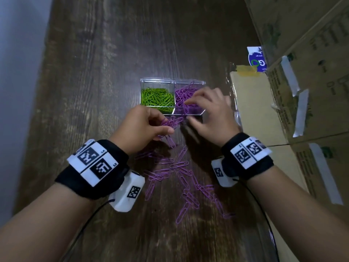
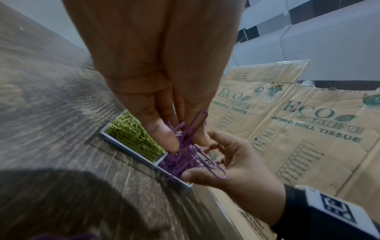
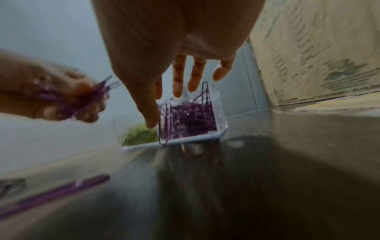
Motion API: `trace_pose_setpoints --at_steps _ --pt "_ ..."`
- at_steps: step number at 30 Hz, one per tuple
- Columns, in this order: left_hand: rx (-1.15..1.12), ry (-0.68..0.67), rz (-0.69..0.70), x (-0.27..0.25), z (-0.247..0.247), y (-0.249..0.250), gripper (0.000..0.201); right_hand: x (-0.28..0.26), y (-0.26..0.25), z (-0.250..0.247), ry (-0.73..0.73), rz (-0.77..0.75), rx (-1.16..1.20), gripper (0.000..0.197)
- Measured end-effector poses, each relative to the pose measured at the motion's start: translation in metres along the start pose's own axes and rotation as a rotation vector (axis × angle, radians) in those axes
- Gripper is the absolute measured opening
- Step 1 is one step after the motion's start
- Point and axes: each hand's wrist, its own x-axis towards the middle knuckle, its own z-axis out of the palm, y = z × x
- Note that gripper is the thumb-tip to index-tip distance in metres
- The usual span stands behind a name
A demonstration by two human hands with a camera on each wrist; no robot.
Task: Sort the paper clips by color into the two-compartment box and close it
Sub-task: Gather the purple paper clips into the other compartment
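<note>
Left hand (image 1: pixel 143 123), centre of the head frame, pinched a tangled bunch of purple clips (image 1: pixel 171 122) just below the clear box (image 1: pixel 172 81). Right hand (image 1: pixel 207 112), fingers spread & relaxed, hovered over the purple compartment w/ nothing gripped. Green clips (image 1: pixel 157 99) sat in the left compartment; loose purple clips (image 1: pixel 181 178) lay scattered lower centre on the wooden table (image 1: pixel 98 72). Risks, as I judge: bunch was interlocked, so stragglers could drop outside the rim or into the green side. Purple side looked heaped, w/ clips poking above the wall, so the lid might not shut. No lid was clearly visible.
</note>
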Motion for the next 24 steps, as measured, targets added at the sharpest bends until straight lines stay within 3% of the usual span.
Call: trace_pose_setpoints --at_steps 3,9,15,20,24 --pt "-0.047 0.024 -0.006 0.002 -0.002 0.000 0.014 0.001 0.001 0.014 -0.049 -0.082 -0.115 0.041" --pt "-0.177 0.127 0.025 0.020 -0.003 0.023 0.012 0.015 0.006 0.007 0.079 -0.114 0.029 0.014" --pt "-0.134 0.231 0.116 0.056 0.001 0.056 0.021 0.028 0.016 -0.019 0.104 0.136 0.367 0.014" --pt "-0.101 0.286 0.157 0.070 0.002 0.069 0.021 0.040 0.018 -0.025 0.169 0.191 0.512 0.014" --pt "-0.054 0.315 0.149 0.075 0.003 0.066 0.020 0.039 0.019 -0.015 0.053 0.185 0.486 0.014"
